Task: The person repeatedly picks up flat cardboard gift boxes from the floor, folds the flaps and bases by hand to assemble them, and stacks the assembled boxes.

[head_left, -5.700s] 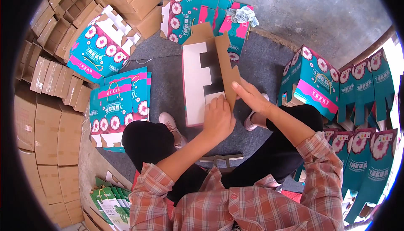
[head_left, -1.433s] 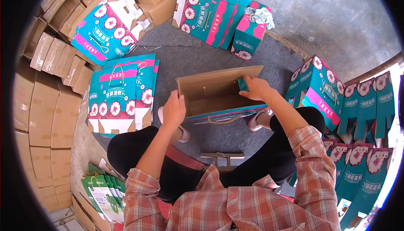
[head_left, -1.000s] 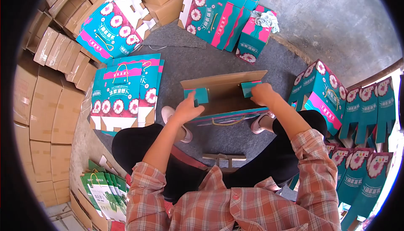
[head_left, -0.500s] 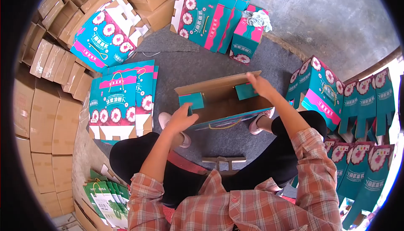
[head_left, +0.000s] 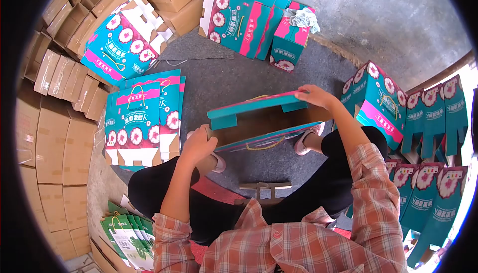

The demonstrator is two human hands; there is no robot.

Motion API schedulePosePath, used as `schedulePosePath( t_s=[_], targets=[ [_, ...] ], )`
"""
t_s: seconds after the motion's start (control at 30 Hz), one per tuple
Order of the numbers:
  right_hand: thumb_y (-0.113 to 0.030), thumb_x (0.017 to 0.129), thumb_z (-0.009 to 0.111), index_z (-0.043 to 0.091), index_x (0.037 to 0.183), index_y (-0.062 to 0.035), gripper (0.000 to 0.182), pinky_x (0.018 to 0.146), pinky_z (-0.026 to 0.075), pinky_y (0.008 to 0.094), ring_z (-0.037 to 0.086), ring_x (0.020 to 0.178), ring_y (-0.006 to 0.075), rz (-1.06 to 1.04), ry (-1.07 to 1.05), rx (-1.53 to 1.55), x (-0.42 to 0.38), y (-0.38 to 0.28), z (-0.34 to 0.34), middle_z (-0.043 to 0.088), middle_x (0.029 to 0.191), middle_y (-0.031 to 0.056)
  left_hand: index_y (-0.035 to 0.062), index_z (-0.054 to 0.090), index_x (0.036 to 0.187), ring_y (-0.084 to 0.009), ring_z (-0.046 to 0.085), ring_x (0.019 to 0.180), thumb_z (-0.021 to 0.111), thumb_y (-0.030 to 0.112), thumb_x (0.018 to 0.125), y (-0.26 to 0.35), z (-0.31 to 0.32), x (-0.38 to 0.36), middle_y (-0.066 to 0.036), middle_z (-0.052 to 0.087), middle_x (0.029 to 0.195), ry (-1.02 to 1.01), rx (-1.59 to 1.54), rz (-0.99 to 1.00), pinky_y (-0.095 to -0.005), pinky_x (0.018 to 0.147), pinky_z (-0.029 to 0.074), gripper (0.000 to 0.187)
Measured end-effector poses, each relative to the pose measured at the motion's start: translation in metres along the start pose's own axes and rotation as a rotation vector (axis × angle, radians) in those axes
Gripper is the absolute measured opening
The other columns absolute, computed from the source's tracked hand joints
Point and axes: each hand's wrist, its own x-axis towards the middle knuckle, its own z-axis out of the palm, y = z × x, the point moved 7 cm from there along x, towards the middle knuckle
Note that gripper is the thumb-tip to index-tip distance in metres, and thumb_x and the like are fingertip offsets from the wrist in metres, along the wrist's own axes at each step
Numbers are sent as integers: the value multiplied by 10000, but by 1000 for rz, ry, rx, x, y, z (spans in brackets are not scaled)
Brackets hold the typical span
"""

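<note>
A teal and pink cardboard gift box [head_left: 269, 138] stands between my feet, its top open and its brown inside showing. Two small teal end flaps fold inward, and the long far flap tilts over the opening. My right hand [head_left: 315, 97] is closed on the right end of that far flap. At the box's left end, my left hand [head_left: 198, 145] grips the side edge, its fingertips partly hidden. Thin gold cord handles [head_left: 266, 146] hang on the box's long sides.
Flat printed cartons [head_left: 134, 118] lie to the left, with more stacks [head_left: 244, 14] at the back. A finished-looking box [head_left: 289, 41] carries a crumpled cloth [head_left: 303, 19]. Standing teal boxes [head_left: 423, 193] line the right; brown cartons [head_left: 55, 138] fill the left wall.
The long far flap has swung from upright to leaning inward, now showing its printed outside. My left hand has moved from the left inner flap down to the box's left end.
</note>
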Motion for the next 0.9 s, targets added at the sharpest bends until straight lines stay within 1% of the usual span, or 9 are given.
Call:
schedulePosePath(
  t_s=[0.03, 0.07, 0.17, 0.23, 0.53, 0.63, 0.7, 0.73, 0.9],
  targets=[
    [-426, 792, 680, 392, 1362, -90, 722, 951, 435, 397, 503, 1169, 284, -115, -58, -344, 2, -7, 3, 441, 1339, 146, -53, 472, 1240, -406, 530, 1097, 493, 255, 764, 0, 0, -1, -288, 561, 1145, 5, -1, -1, -436, 955, 412, 567],
    [-426, 792, 680, 392, 1362, -90, 722, 951, 435, 397, 503, 1169, 284, -118, -60, -346, 1, -3, 9, 441, 1339, 146, -48, 472, 1235, -404, 530, 1096, 489, 247, 768, -3, 2, -3, -286, 560, 1147, 5, -26, -15, -437, 951, 414, 553],
    [-410, 697, 764, 428, 1330, -80, 789, 965, 430, 406, 449, 1229, 315, -179, 105, -743, -10, -12, 24, 449, 1347, 142, -47, 474, 1228, -402, 527, 1102, 479, 232, 778, 1, 3, -2, -284, 560, 1146, 16, -53, 12, -436, 948, 414, 529],
    [-379, 606, 827, 434, 1318, -82, 866, 965, 428, 411, 473, 1190, 322, -435, 290, -990, -13, -35, 32, 499, 1288, 110, -50, 478, 1224, -402, 523, 1108, 473, 224, 785, 6, 3, -2, -283, 561, 1144, 23, -50, 48, -435, 949, 413, 518],
    [-326, 555, 859, 467, 1185, -57, 789, 850, 497, 371, 518, 1088, 280, -304, 219, -1090, 1, -50, 57, 538, 1120, 102, -49, 525, 1176, -371, 528, 1129, 582, 516, 842, 6, 26, 38, -272, 560, 1158, -115, -422, 184, -403, 987, 376, 659],
    [-306, 561, 859, 461, 1186, -55, 782, 835, 512, 368, 512, 1096, 286, -318, 256, -1067, 1, -48, 60, 531, 1116, 105, -41, 544, 1147, -367, 523, 1140, 608, 521, 822, 4, 21, 38, -256, 559, 1170, 149, -336, 54, -389, 996, 372, 652],
    [-298, 564, 858, 458, 1187, -54, 779, 835, 516, 366, 510, 1098, 286, -323, 258, -1063, -1, -46, 62, 528, 1119, 106, -55, 483, 1239, -365, 526, 1139, 651, 553, 768, 13, 25, 38, -268, 545, 1188, 66, -420, 73, -397, 993, 387, 786],
    [-290, 568, 857, 456, 1187, -53, 775, 834, 520, 364, 507, 1100, 285, -317, 264, -1054, -1, -47, 62, 526, 1121, 108, -99, 255, 1382, -363, 541, 1131, 685, 567, 721, -14, 49, 57, -278, 539, 1207, 96, -263, 103, -384, 977, 413, 1032],
    [-281, 569, 853, 441, 1213, -39, 802, 860, 507, 364, 495, 1107, 293, -306, 244, -1057, 2, -45, 62, 521, 1124, 114, -174, -58, 1374, -377, 553, 1126, 706, 563, 694, -27, 66, 54, -284, 519, 1248, -50, -71, -85, -355, 929, 455, 1261]
  ],
)
